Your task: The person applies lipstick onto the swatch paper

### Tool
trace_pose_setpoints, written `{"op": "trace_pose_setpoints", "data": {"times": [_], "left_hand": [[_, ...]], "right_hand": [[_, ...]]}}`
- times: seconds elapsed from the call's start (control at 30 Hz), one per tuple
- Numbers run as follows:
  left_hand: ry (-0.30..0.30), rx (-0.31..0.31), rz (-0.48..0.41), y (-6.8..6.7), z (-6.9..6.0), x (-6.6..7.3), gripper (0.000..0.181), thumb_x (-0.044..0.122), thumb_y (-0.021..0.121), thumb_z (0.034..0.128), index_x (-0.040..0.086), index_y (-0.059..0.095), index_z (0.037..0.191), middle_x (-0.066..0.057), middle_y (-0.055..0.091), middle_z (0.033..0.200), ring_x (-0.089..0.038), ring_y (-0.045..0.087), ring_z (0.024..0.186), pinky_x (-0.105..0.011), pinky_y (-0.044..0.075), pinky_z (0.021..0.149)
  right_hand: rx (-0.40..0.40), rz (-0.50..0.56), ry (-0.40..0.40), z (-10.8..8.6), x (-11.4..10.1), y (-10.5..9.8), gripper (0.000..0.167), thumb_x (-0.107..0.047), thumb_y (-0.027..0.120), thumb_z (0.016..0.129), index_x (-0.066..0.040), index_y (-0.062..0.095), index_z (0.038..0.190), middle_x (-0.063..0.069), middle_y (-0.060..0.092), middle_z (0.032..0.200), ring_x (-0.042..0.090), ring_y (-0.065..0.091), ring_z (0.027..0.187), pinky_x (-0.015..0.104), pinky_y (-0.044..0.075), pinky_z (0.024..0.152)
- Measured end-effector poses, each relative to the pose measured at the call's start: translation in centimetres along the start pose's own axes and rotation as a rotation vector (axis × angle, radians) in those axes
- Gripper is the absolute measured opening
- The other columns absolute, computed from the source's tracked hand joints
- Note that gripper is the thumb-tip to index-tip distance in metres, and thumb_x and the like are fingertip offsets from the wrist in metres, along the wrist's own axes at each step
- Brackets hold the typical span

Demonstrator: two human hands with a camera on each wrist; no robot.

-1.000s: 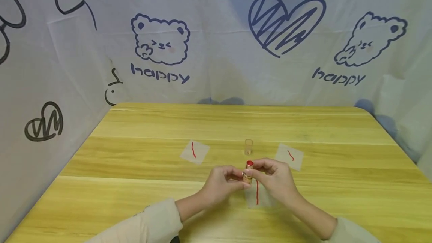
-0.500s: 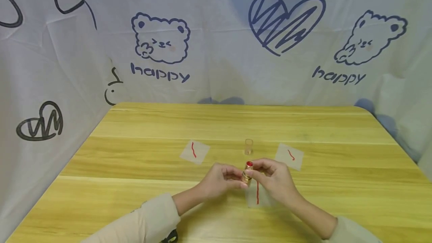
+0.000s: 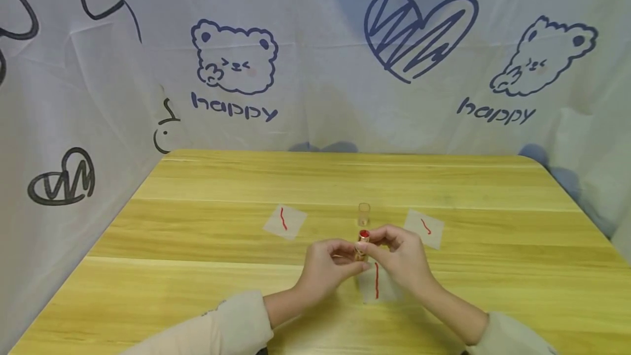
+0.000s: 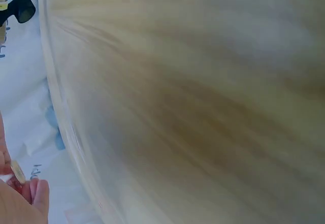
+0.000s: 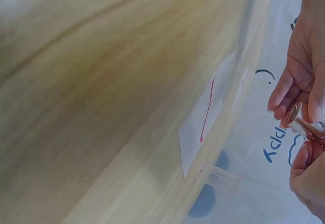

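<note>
Both hands meet on an uncapped lipstick with a gold tube and a red top, held upright above the table. My left hand pinches its lower part between thumb and fingers. Higher up, my right hand grips the tube with thumb and fingertips. The left wrist view catches only part of the lipstick at its lower left edge. In the right wrist view the round gold base of the lipstick shows between the hands. A clear cap stands just beyond the fingers.
A paper square with a red line lies under the hands. Two more marked paper squares lie behind, one left and one right. The wooden table ends at a white cloth backdrop with drawings.
Both hands have moved slightly away from the body with the lipstick, still gripping it. The left forearm has shifted a little to the right since half a second ago. Cap and papers have stayed put.
</note>
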State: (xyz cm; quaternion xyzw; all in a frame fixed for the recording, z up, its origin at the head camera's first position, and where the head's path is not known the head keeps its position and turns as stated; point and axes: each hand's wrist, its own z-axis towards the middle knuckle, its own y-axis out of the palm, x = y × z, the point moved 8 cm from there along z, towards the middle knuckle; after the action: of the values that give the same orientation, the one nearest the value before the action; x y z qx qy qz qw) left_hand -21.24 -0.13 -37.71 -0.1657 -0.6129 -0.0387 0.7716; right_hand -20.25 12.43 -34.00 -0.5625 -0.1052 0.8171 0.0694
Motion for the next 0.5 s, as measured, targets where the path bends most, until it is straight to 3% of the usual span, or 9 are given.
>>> {"op": "trace_pose_setpoints", "data": {"times": [0.17,0.4,0.5], "left_hand": [[0.052,0.053,0.036,-0.05,-0.21,0.46,0.026,0.009,0.079,0.0709,-0.008,0.069,0.088,-0.021,0.069,0.084,-0.029,0.070,0.076,-0.015,0.056,0.065],[0.061,-0.012,0.008,0.18,-0.38,0.40,0.023,0.005,0.076,0.0739,-0.009,0.068,0.090,-0.023,0.069,0.087,-0.031,0.070,0.078,-0.016,0.056,0.067],[0.060,-0.049,-0.004,0.31,-0.40,0.29,0.022,0.004,0.074,0.0753,-0.009,0.067,0.091,-0.024,0.069,0.088,-0.032,0.069,0.079,-0.017,0.056,0.068]], "right_hand": [[0.016,-0.001,0.013,-0.13,0.23,0.01,0.011,0.000,0.072,0.077,0.006,0.066,0.083,0.006,0.070,0.080,0.001,0.062,0.073,0.018,0.054,0.069],[0.003,-0.012,-0.038,-0.36,0.07,0.16,0.008,0.003,0.070,0.077,0.005,0.067,0.085,0.000,0.071,0.079,0.000,0.063,0.074,0.020,0.055,0.070],[-0.009,-0.012,-0.042,-0.48,0.08,0.24,0.010,0.001,0.070,0.078,0.006,0.068,0.087,0.005,0.071,0.081,0.000,0.063,0.075,0.020,0.055,0.070]]}}
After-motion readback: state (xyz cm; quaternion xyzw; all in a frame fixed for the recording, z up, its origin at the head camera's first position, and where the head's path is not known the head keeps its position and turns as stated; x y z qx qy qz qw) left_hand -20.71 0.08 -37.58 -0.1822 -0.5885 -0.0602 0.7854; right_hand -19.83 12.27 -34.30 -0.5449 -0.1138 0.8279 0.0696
